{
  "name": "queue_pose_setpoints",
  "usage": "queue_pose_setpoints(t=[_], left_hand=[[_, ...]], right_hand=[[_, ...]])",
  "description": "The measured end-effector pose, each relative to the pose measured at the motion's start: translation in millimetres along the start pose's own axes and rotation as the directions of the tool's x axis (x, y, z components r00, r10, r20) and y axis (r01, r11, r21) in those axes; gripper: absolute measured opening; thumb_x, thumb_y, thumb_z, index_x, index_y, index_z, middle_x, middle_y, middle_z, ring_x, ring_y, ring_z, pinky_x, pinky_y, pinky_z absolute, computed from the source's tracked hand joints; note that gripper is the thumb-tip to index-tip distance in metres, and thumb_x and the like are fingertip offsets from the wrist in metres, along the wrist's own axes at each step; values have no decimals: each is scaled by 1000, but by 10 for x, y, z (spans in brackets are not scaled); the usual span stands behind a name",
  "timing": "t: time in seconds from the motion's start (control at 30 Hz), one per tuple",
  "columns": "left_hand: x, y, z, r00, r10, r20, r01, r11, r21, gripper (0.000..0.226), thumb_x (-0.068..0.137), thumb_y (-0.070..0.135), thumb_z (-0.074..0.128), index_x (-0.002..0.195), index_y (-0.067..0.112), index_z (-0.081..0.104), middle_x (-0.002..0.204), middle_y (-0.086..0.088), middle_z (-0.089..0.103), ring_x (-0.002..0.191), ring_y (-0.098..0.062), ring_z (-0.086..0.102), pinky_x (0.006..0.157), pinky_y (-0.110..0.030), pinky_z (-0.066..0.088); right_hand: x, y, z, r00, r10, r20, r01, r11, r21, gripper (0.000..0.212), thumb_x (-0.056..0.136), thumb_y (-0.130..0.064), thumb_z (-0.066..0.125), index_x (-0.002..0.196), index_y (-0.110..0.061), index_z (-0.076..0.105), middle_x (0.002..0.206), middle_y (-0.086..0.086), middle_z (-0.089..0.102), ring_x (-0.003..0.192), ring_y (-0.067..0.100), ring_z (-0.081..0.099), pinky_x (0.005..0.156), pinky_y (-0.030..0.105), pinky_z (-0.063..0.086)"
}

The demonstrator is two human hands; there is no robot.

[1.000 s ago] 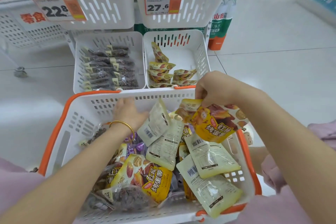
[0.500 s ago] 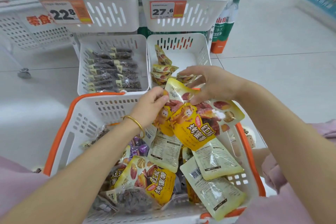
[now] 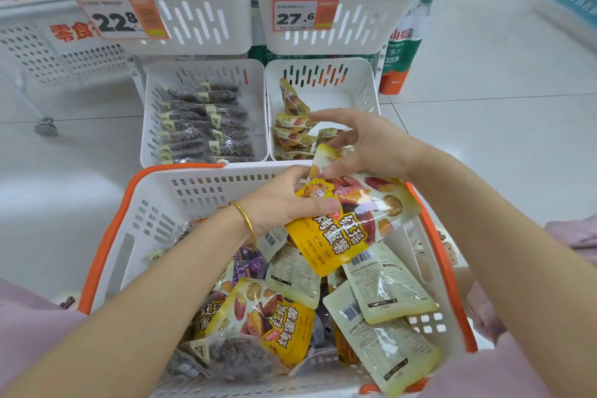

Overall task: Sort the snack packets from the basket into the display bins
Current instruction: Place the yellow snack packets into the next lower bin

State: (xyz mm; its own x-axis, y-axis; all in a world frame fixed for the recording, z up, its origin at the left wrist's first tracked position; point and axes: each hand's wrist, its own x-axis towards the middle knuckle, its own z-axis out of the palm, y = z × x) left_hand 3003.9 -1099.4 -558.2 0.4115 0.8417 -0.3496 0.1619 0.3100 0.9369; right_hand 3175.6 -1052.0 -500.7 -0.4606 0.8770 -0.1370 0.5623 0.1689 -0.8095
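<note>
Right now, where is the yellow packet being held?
Head view, centre: the yellow packet is gripped by the left hand and right hand over the far side of the basket, just short of the lower right bin.

Basket (image 3: 155, 220) in foreground, containing loose packets (image 3: 384, 287). Behind it, left lower bin (image 3: 255, 87) and right lower bin (image 3: 365, 97) side by side. Above these, upper left bin (image 3: 200, 22) and upper right bin (image 3: 365, 19). Held packet (image 3: 342, 236) over basket's far rim, between left hand (image 3: 284, 203) and right hand (image 3: 368, 149).

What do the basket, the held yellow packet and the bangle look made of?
Basket: moulded plastic, matte white, with slotted walls. Yellow packet: glossy printed film, probably plastic; it creases and catches glare. Bangle: polished gold-coloured metal, seemingly.
</note>
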Motion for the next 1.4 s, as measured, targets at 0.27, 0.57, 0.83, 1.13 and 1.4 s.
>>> queue_pose_setpoints(t=[0.27, 0.57, 0.83, 1.13, 1.4], left_hand=[[35, 101, -120, 972, 135, -191, -147, 988, -51, 51, 60, 18, 77, 105, 21, 52, 96, 2, 67, 77, -6, 68, 67, -24, 57], [499, 560, -296, 903, 371, -218, -240, 855, 459, 63, 67, 31, 82, 113, 23, 40, 116, 5, 58, 95, -7, 60, 76, -20, 49], [1356, 527, -866, 817, 509, -273, -99, 589, 802, 55, 90, 15, 59, 140, 9, 37, 146, -8, 35, 137, -20, 29, 112, -26, 18], [2363, 382, -1250, 896, 444, 6, 0, -14, 1000, 49, 90, 4, 50, 138, 12, 42, 152, -11, 28, 141, -29, 20, 115, -40, 16], [2531, 281, -1312, 902, 428, -48, 99, -97, 990, 20, 95, 19, 48, 107, 22, 64, 111, -1, 61, 106, -26, 46, 84, -33, 32]], right_hand=[[-46, 172, -239, 948, 203, 243, -242, 960, 143, 60, 68, -45, 80, 118, -23, 55, 114, -1, 67, 98, 17, 67, 81, 32, 55], [323, 112, -477, 991, 34, -126, -21, 994, 104, 46, 64, 0, 82, 101, -4, 55, 83, 6, 61, 66, 12, 60, 59, 31, 54], [959, 540, -791, 841, -421, -340, -32, 589, -807, 30, 78, -25, 72, 101, -13, 55, 97, 4, 58, 82, 30, 57, 55, 33, 39], [1802, 1399, -629, 943, -152, -296, -148, 604, -783, 30, 86, -23, 62, 111, -16, 47, 109, 5, 51, 93, 34, 55, 59, 34, 36], [1994, 1659, -442, 991, 100, -93, -133, 861, -492, 61, 85, -23, 67, 139, -26, 39, 134, 3, 45, 118, 23, 48, 95, 33, 40]])
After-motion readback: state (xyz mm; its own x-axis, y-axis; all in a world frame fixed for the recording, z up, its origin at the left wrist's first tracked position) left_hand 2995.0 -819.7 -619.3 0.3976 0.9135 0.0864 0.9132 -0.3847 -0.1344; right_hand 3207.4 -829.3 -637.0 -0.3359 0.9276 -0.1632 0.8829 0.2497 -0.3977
